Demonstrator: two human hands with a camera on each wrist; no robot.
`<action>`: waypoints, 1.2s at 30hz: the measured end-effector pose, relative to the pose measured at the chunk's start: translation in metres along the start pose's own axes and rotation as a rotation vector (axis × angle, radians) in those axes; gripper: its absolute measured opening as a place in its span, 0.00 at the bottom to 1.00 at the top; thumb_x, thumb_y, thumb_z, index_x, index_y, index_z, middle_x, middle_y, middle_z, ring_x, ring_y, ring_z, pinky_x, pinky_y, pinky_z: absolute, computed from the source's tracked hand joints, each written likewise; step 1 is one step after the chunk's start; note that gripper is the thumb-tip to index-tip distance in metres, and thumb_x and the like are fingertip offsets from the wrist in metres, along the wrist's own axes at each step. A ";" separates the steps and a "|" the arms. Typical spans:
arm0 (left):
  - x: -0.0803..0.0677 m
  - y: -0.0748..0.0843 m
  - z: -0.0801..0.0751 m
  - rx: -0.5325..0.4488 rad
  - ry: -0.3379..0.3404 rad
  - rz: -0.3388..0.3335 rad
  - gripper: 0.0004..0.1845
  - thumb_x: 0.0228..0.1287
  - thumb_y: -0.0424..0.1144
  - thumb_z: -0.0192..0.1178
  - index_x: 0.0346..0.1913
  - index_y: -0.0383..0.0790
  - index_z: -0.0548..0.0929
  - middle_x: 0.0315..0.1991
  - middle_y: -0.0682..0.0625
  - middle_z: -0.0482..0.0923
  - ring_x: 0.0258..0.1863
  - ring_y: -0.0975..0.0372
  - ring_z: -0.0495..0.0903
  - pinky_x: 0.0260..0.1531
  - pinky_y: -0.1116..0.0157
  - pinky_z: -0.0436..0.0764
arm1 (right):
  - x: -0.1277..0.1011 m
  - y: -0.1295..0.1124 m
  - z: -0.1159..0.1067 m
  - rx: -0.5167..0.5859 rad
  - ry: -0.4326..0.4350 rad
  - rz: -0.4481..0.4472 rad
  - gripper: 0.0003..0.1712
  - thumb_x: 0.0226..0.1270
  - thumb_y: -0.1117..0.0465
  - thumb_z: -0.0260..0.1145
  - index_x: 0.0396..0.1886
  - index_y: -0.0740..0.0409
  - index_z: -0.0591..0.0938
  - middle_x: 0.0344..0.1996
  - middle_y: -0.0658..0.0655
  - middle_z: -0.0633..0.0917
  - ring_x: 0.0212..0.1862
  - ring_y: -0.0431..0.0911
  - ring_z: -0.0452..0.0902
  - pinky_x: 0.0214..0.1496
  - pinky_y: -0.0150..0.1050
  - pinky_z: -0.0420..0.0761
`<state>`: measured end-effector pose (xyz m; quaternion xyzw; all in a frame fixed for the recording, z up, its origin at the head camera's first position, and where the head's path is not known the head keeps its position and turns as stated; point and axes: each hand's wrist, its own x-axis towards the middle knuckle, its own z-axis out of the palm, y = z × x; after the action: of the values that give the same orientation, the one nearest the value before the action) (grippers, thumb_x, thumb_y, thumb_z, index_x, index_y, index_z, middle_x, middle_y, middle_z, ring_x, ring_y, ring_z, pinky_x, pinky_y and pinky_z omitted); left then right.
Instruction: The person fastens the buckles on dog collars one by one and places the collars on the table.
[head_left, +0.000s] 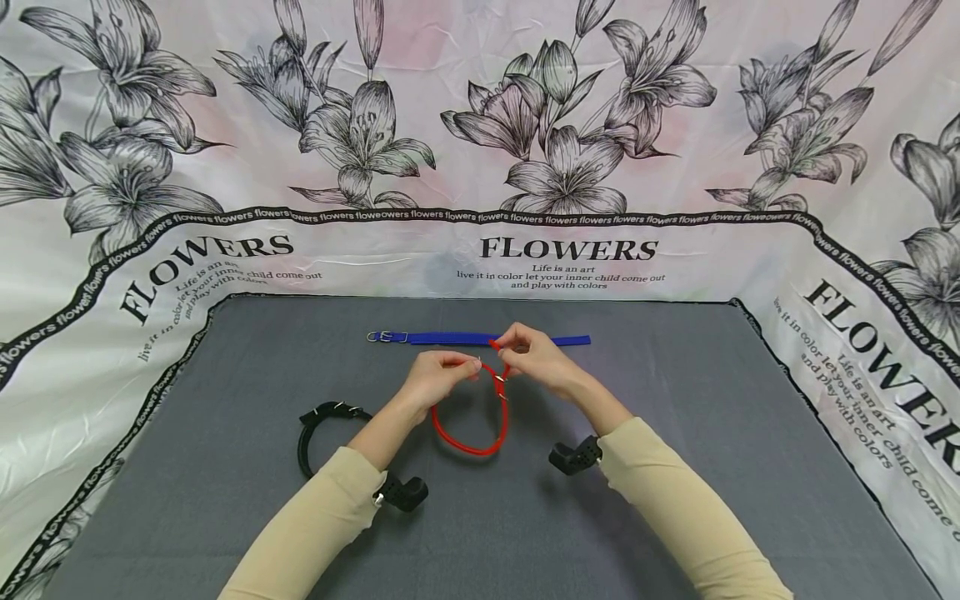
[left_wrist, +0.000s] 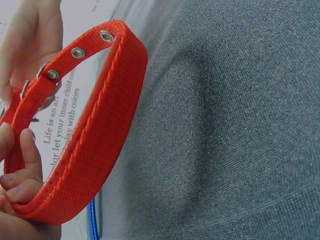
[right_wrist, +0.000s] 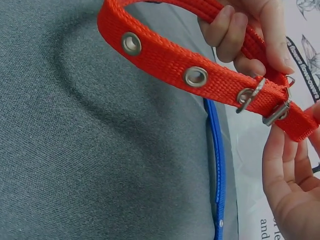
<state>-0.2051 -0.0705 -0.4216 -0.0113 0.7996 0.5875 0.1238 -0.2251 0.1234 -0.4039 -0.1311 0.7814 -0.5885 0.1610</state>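
Observation:
A red webbing collar (head_left: pixel 472 451) is held up in a loop above the grey cloth, its lower curve hanging between both hands. Metal eyelets (right_wrist: pixel 195 76) line the strap, which passes through a silver buckle (right_wrist: pixel 276 114) beside a metal ring (right_wrist: pixel 251 95). My left hand (head_left: pixel 435 379) pinches the band on the left, near the buckle; in the left wrist view its fingers (left_wrist: pixel 27 187) curl round the webbing. The strap's free end is pinched by my right hand (head_left: pixel 536 358), just past the buckle in the right wrist view.
Behind the hands a blue collar (head_left: pixel 450 338) lies straight across the grey cloth (head_left: pixel 675 400). A black collar (head_left: pixel 303 437), curved into a loop, lies left of my left forearm, which partly covers it. Flower-printed fabric (head_left: pixel 420 250) rises at the back and sides.

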 end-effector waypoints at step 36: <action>-0.004 -0.003 0.004 0.079 -0.062 0.085 0.12 0.56 0.48 0.64 0.37 0.44 0.86 0.32 0.46 0.85 0.36 0.62 0.78 0.40 0.64 0.74 | -0.007 0.007 0.002 -0.184 -0.148 0.022 0.10 0.63 0.62 0.58 0.43 0.58 0.79 0.39 0.56 0.82 0.38 0.47 0.78 0.49 0.51 0.76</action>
<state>-0.2005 -0.0681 -0.4245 0.0458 0.8176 0.5604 0.1239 -0.2179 0.1260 -0.4104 -0.1798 0.8195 -0.5011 0.2121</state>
